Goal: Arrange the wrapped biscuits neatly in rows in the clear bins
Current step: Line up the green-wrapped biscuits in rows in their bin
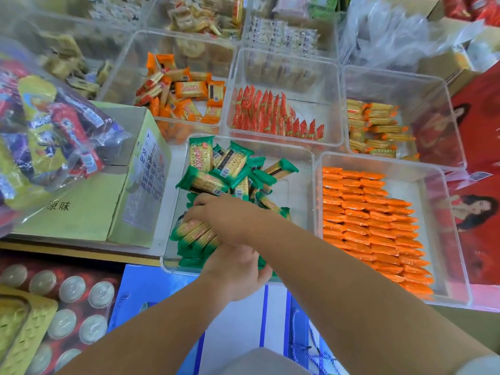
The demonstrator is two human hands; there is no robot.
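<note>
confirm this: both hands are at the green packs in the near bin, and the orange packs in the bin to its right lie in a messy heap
One thing is off: the head view shows the orange packs lying in neat overlapping rows, not a messy heap. The rest holds.

shop: clear bins [338,104] of wrapped snacks [278,115]

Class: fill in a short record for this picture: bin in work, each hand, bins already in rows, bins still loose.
bin in work: clear bin of green-wrapped biscuits, mostly a loose heap
right grip: bare hand, fingers curled over a row of them
left grip: at the row's near end, fingers hidden
rowed: orange packets; red packets
loose: orange-and-yellow packets
</note>
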